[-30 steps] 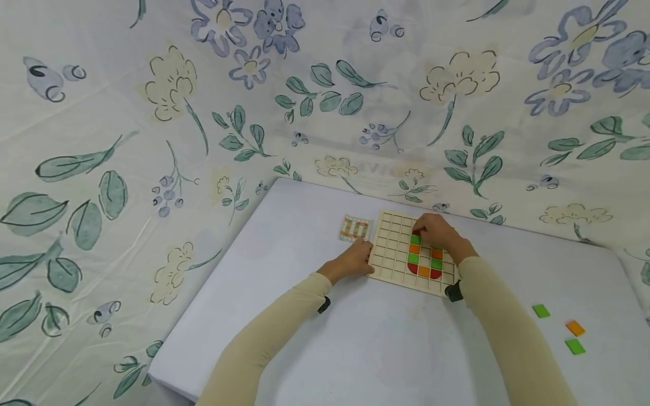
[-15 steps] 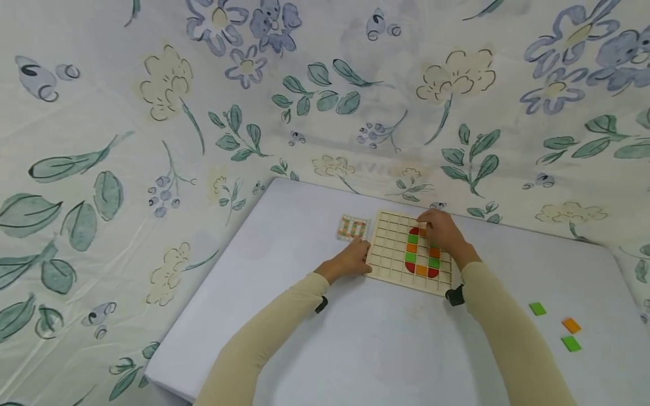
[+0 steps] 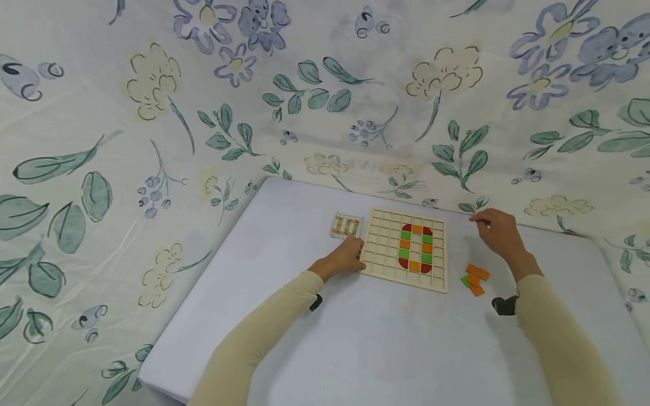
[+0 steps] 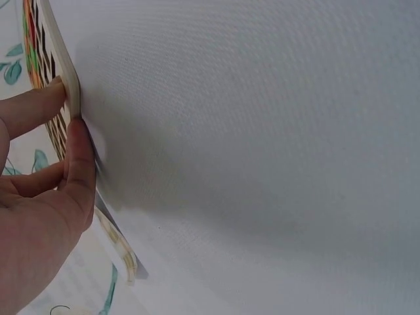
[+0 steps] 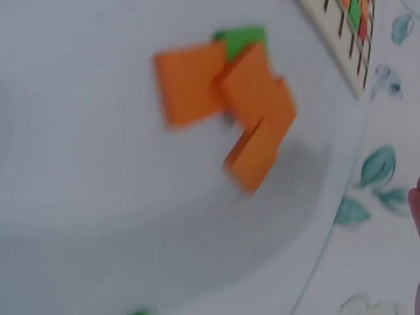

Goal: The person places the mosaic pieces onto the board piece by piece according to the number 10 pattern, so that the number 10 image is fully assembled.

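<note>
A pale wooden grid board lies on the white table, with red, orange and green tiles set in an oblong ring on its right half. My left hand grips the board's left edge; in the left wrist view its fingers are at the board's rim. Raised right of the board, my right hand has loosely bent fingers, with nothing visible in them. A small pile of orange tiles and a green tile lies between that hand and the board.
A small checked card in orange, green and white lies left of the board, near the left fingers. The table meets a flower-patterned cloth wall at the back and left.
My right hand has left the tiles on the board and moved right, uncovering the whole ring and the loose pile. Its arm now hides the tiles farther right. The left hand stays on the board.
</note>
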`<act>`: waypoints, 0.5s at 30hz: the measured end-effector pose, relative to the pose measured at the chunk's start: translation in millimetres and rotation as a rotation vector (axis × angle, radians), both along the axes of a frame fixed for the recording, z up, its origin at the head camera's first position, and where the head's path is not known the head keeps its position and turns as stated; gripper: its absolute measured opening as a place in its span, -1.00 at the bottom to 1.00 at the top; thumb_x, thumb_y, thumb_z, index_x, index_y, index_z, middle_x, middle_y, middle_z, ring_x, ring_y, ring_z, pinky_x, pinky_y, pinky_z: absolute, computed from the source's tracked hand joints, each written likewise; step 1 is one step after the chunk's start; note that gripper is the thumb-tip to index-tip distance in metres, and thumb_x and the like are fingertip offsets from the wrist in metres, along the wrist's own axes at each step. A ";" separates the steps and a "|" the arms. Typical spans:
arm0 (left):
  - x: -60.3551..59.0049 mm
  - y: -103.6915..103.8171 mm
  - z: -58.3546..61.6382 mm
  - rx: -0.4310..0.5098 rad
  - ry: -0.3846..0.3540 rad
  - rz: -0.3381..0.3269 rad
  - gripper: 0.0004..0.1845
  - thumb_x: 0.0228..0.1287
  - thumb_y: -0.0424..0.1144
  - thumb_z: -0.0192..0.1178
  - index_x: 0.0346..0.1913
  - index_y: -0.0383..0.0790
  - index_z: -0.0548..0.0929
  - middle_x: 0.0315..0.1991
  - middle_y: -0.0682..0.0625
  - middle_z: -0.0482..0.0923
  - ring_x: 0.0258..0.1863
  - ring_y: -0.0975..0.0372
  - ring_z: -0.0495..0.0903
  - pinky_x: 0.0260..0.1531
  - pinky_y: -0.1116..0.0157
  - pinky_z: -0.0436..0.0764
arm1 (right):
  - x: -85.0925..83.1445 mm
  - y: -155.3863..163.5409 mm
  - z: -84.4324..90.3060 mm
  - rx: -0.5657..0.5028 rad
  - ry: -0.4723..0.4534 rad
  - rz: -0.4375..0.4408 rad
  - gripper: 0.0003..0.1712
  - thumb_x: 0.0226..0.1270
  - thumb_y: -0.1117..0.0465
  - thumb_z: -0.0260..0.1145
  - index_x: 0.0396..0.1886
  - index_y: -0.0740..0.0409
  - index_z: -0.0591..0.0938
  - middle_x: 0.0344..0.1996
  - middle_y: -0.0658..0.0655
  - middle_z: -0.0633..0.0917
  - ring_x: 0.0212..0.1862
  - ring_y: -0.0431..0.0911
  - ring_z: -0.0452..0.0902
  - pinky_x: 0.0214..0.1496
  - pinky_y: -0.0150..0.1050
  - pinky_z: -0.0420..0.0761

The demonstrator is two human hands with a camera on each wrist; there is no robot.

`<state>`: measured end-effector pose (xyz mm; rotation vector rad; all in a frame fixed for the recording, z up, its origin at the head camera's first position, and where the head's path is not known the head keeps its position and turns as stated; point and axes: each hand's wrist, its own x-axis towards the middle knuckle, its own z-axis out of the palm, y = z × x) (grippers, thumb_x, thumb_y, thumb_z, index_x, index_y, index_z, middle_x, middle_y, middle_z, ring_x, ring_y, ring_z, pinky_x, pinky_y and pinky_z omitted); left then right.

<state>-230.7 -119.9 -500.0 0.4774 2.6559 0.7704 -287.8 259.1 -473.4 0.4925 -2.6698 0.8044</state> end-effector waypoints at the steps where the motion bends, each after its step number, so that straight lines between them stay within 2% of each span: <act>1: -0.6 0.9 -0.3 -0.003 0.001 -0.003 -0.45 0.21 -0.32 0.33 0.21 -0.43 0.38 0.00 -0.15 0.33 -0.14 0.18 0.33 -0.09 0.27 0.44 | 4.7 10.0 0.7 0.001 -0.011 -0.024 -0.76 0.28 0.54 0.10 -0.25 0.40 0.70 -0.24 0.35 0.67 -0.19 0.19 0.55 -0.13 0.12 0.54; 6: -2.2 2.7 -2.1 -0.011 0.007 -0.001 -0.44 0.20 -0.32 0.34 0.20 -0.43 0.38 0.00 -0.15 0.32 -0.13 0.17 0.33 -0.09 0.27 0.43 | 30.1 52.7 3.6 0.011 -0.049 -0.124 -0.76 0.30 0.51 0.10 -0.24 0.39 0.70 -0.22 0.38 0.66 -0.14 0.25 0.55 -0.12 0.18 0.52; 11: -2.9 3.1 -3.1 -0.011 -0.004 0.029 -0.37 0.20 -0.31 0.35 0.28 -0.43 0.34 0.10 -0.20 0.31 -0.04 0.14 0.38 0.03 0.22 0.44 | 54.2 81.4 2.5 0.020 -0.063 -0.197 -0.76 0.30 0.49 0.10 -0.25 0.39 0.70 -0.21 0.39 0.67 -0.13 0.29 0.57 -0.16 0.19 0.54; 15: -4.2 4.1 -3.0 0.002 -0.015 0.038 -0.36 0.21 -0.31 0.36 0.29 -0.42 0.34 0.16 -0.23 0.27 0.01 0.11 0.38 0.07 0.20 0.44 | 72.1 100.4 -2.3 0.026 -0.146 -0.221 -0.76 0.34 0.42 0.11 -0.15 0.39 0.68 -0.14 0.43 0.64 -0.10 0.33 0.57 -0.16 0.20 0.56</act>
